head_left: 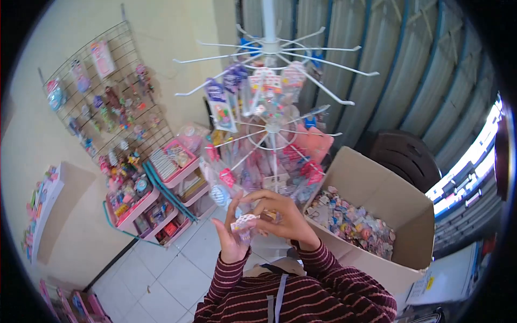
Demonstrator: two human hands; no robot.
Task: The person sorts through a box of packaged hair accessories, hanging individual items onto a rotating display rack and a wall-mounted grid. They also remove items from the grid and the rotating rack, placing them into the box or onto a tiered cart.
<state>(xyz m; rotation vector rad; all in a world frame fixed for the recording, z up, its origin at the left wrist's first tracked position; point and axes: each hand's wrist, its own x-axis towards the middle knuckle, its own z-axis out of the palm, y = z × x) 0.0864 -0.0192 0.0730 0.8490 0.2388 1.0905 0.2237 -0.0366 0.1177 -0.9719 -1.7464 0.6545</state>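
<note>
My left hand (231,239) is closed around a small clear packet (244,228) with a white patterned top. My right hand (280,215) is beside it, its fingers bent over the packet's upper right side; what its fingertips grip is too small to make out. Both hands are just below a white rotating rack (273,126) with wire arms. Packaged trinkets hang on the rack, among them a purple-topped packet (219,106) and pink items (313,144).
An open cardboard box (371,269) holding many small packets stands at the right. Pink shelf units (142,207) with goods are at the left, under a wall grid (89,54). A dark chair (404,156) stands behind the box. White floor tiles (167,280) show below.
</note>
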